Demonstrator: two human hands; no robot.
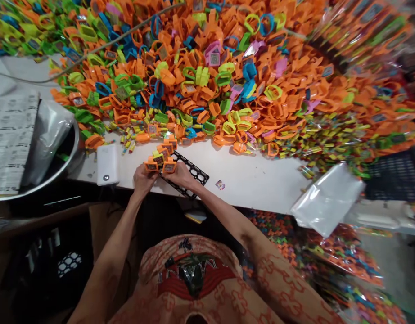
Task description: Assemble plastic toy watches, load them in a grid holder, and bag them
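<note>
Power bank (pixel 107 164) left of rack (pixel 193 165), watch pile (pixel 207 76) behind both.

Looking down over a patterned shirt (pixel 224 290), two bare hands meet at the near edge of a white table (pixel 254 177). The left hand (pixel 146 178) and right hand (pixel 181 174) together hold a cluster of orange and yellow toy watches (pixel 169 166). A black lattice panel (pixel 202 175) lies beneath the right wrist; a white device (pixel 106 162) sits to the left. Beyond spreads a big multicoloured heap (pixel 200 63), mostly orange, with a clear plastic bag (pixel 329 198) at the right
</note>
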